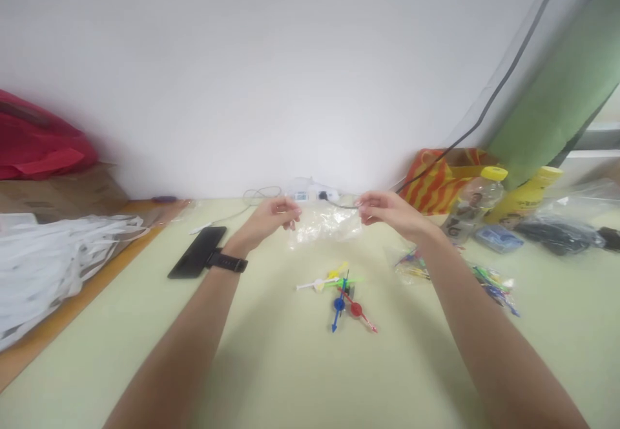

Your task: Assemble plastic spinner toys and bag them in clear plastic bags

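Note:
A clear plastic bag is stretched between my two hands above the table. My left hand, with a black watch on its wrist, pinches the bag's left end. At the opposite end, my right hand has its fingers closed on the bag. Below the bag lies a loose group of plastic spinner arrows: a blue arrow, a red arrow, a white arrow, plus yellow, green and black ones that overlap.
Bagged colourful arrows lie beside my right forearm. Behind are a clear bottle, a yellow bottle and a striped bag. A black phone rests at left, near white straps. A power strip sits by the wall.

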Available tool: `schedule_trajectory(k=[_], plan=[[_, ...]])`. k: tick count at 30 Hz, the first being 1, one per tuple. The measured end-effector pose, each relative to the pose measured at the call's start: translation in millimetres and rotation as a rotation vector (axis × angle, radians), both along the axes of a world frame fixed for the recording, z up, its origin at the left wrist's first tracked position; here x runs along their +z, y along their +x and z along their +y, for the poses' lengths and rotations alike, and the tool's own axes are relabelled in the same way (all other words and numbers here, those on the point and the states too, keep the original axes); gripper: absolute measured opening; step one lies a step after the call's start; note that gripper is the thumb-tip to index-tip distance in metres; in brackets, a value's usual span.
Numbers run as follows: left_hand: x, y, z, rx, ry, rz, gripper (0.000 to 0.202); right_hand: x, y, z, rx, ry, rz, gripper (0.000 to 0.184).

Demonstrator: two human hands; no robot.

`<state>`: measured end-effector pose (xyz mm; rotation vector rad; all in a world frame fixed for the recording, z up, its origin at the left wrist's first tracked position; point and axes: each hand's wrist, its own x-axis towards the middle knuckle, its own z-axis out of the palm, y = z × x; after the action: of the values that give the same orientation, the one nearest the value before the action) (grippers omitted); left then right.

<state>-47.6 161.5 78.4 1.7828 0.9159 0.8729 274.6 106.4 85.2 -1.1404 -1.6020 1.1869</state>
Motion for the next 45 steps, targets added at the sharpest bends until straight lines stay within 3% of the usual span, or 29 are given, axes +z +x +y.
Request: schedule_trajectory(k=[5,15,19,23,26,29,35,45], plan=[[-4.3,-1,5,0.101,-0.022,-0.110,0.039,-7.0,-8,-1,0.172,-0.132,-0.085,0.041],[-8.5,-10,11,0.093,-0.038,-0.019,0.030,-6.9,5,0,0.166,-0.123,-0.169,0.044],[-1.0,-12,4,0.009,-0.009,0.020,0.026,4.9,7,-4,0.068,0.017,-0.194,0.045],[6.7,-15,-1,-0.110,0.009,-0.032,0.036,23.9,0,-14,-0.072,0.235,-0.217,0.045],[11.4,-12,-2,-0.071,0.013,-0.060,0.046,38.0,-6,-24,-0.030,0.315,-0.233,0.041],[20.1,-2,-10,0.025,0.130,-0.051,0.044,45.8,-11,-33,0.022,0.333,-0.265,0.039],[39.6,19,-33,-0.009,0.230,0.009,0.033,44.6,-18,-35,0.076,0.314,-0.248,0.036],[41.1,18,-36,-0.049,0.334,0.286,0.032,34.0,-29,-28,0.033,0.313,-0.219,0.032]])
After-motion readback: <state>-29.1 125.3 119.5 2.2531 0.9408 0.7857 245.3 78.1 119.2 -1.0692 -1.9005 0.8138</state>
